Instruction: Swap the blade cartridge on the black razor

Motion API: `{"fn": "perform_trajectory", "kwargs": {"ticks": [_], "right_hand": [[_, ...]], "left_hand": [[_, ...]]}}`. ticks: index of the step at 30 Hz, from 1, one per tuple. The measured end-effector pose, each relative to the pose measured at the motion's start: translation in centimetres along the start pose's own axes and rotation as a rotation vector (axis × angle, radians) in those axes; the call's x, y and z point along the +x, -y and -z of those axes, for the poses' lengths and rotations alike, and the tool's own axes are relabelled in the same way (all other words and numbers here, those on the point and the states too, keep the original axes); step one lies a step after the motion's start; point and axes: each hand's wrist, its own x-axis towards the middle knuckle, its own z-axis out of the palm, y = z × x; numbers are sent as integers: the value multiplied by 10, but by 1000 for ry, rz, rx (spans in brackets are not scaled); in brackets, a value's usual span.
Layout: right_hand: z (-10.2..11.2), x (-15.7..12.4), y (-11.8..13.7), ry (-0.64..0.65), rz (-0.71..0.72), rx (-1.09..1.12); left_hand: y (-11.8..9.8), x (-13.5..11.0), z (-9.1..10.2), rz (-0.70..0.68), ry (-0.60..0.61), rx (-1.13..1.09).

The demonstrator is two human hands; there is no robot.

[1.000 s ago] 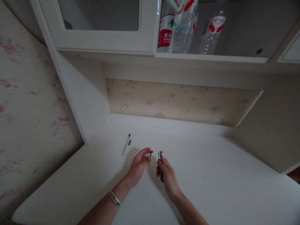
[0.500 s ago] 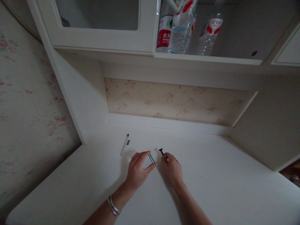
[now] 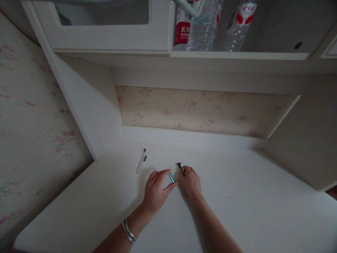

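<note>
Evidently, care lay in the fingertips: the left hand had thumb and fingers clamped on opposite ends of a small, flat, green-and-white oblong piece, leaving its long sides uncovered. The right hand had its fingers curled closed round a slim dark-and-grey handle with a black forked head, which pointed toward the back edge of the smooth white desktop. Piece and head were near but apart; light, even pressure and a steady wrist seemed wisest. A thin white toothbrush with dark bristles and a small dark-green oblong block lay toward the back-left corner. Both hands were well away from the back edge and the right side panel, so sideways room looked better on the right.
</note>
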Motion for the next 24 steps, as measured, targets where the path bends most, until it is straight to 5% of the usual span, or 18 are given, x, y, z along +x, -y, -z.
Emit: {"fn": "perform_trajectory", "kwargs": {"ticks": [16,24], "right_hand": [[-1,-1,-9,-36,-1,156],[-1,-2,-13,-57,5,275]], "left_hand": [[3,-3,1,-106,70,224],[9,-3,2,-371,43,501]]}}
